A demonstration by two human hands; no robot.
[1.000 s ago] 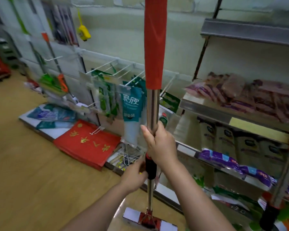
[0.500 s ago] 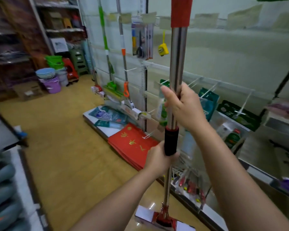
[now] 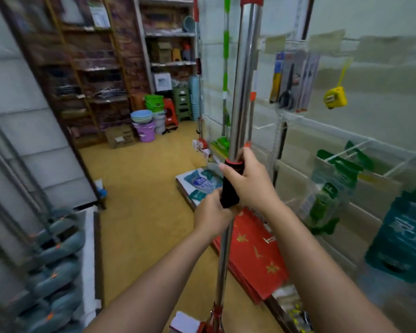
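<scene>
I hold a mop upright in front of me. Its steel pole (image 3: 244, 80) rises past the top of the view, with a red sleeve at the very top. My right hand (image 3: 249, 181) grips the black collar (image 3: 229, 188) on the pole. My left hand (image 3: 211, 215) grips the pole just below that collar. The thinner lower tube (image 3: 222, 265) runs down to the red and white mop head (image 3: 202, 324) on the floor at the bottom edge.
A wire display wall (image 3: 334, 131) on the right holds hanging packets, scissors and a yellow tape measure (image 3: 335, 97). Red packs (image 3: 257, 255) lie on the low shelf by my arms. Buckets and stools (image 3: 154, 118) stand at the far end. Slippers (image 3: 55, 260) hang at left. Yellow floor (image 3: 142, 188) between.
The view has swung left toward the aisle's far end. My right hand has slid down from the steel pole onto the black collar, close above my left hand. The mop stays upright.
</scene>
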